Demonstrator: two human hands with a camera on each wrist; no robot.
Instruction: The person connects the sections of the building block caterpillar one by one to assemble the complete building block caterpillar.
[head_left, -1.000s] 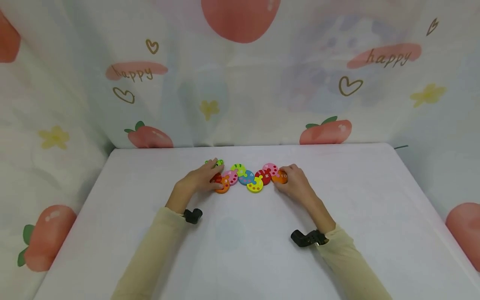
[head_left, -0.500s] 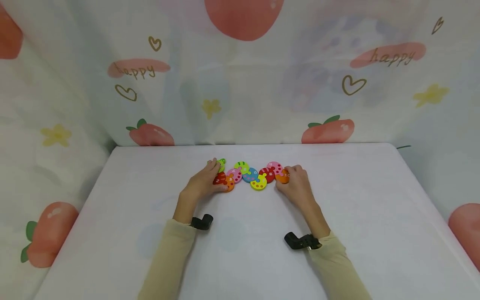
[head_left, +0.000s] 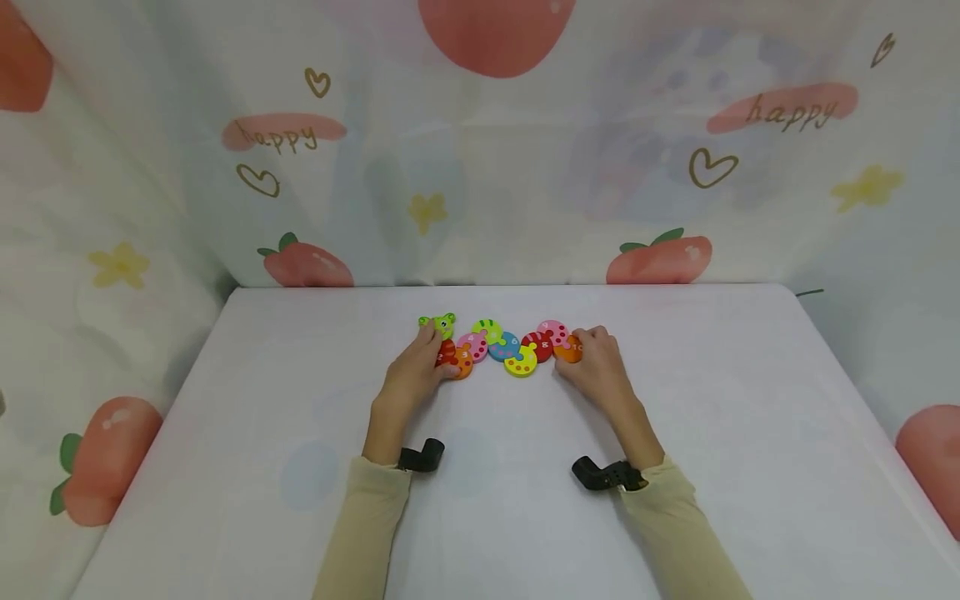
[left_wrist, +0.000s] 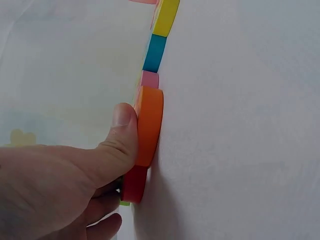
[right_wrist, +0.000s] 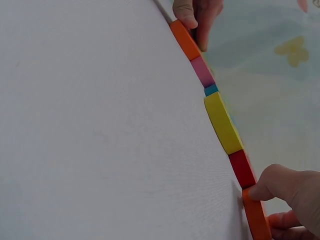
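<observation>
A wooden caterpillar puzzle (head_left: 521, 362) of round, numbered, colourful pieces lies linked in a zigzag on the table. Its green head (head_left: 444, 327) with eyes shows at the left end. My left hand (head_left: 408, 371) grips that end: the thumb presses the orange number 3 piece (left_wrist: 151, 127), and the fingers curl behind the red piece (left_wrist: 135, 184), partly covering it. At the other end my right hand (head_left: 597, 367) pinches the orange number 10 piece (head_left: 567, 350), thumb on its near edge. Pink, light green, blue, yellow and red pieces run between the hands.
A white cloth covers the table (head_left: 495, 508), with its back edge just behind the puzzle. A patterned curtain (head_left: 510, 183) hangs behind and at both sides. Black cameras sit on the left wrist (head_left: 422, 456) and the right wrist (head_left: 609, 475).
My left hand has shifted right and off the green head, which now shows more fully. My right hand stays on the orange end piece. The whole view has drifted slightly.
</observation>
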